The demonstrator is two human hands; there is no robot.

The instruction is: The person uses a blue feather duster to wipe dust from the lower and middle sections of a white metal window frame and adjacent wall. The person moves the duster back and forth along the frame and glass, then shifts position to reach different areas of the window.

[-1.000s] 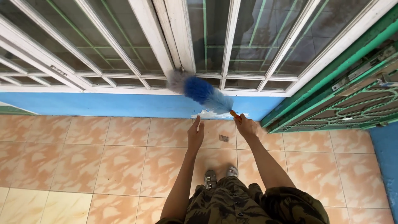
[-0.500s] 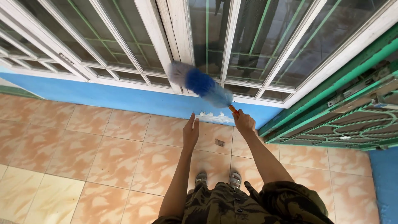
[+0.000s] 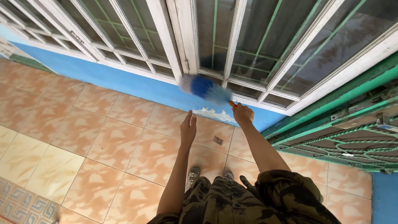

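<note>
A fluffy blue-and-grey duster (image 3: 203, 88), blurred and soft-edged, brushes the bottom rail of a white-framed glass window (image 3: 232, 45), just above the blue-painted wall base (image 3: 137, 85). The right hand (image 3: 242, 113) grips its orange handle (image 3: 232, 104), fingers curled shut around it, the bare arm stretched forward. The left hand (image 3: 188, 128) hangs empty beside it, fingers straight and together, pointing toward the wall. Beneath lie glossy peach marbled floor tiles (image 3: 103, 137); a green metal grille gate (image 3: 344, 141) stands at the floor's right edge.
</note>
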